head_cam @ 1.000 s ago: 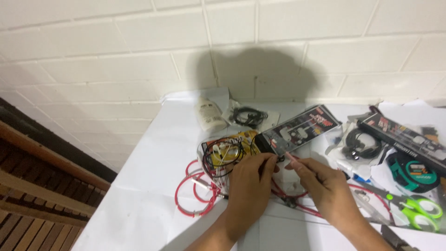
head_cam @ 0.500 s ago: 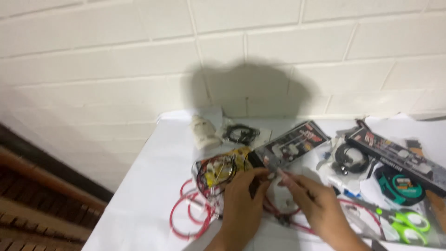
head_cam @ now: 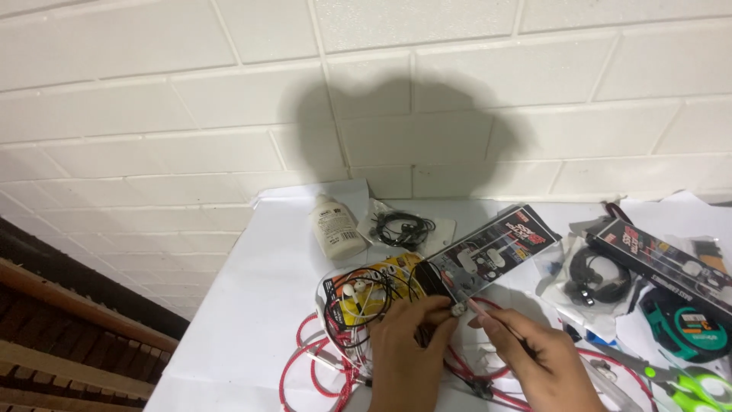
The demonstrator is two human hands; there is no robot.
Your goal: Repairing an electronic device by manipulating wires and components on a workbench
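My left hand (head_cam: 402,360) and right hand (head_cam: 534,362) meet over the red cable (head_cam: 320,374) near the front of the white table (head_cam: 259,305), just below the black package (head_cam: 492,250). Both pinch a small plug (head_cam: 459,309) at the cable's end, left thumb and forefinger closed on it from the left, right fingertips closed on it from the right. I judge it light and hard, small enough to slip, so the grip belongs on the plug body, not the soft cord, which is limp and will trail. Its long axis seems to run left to right between my fingertips; which end leads I cannot tell. Earbuds (head_cam: 358,299) lie just left.
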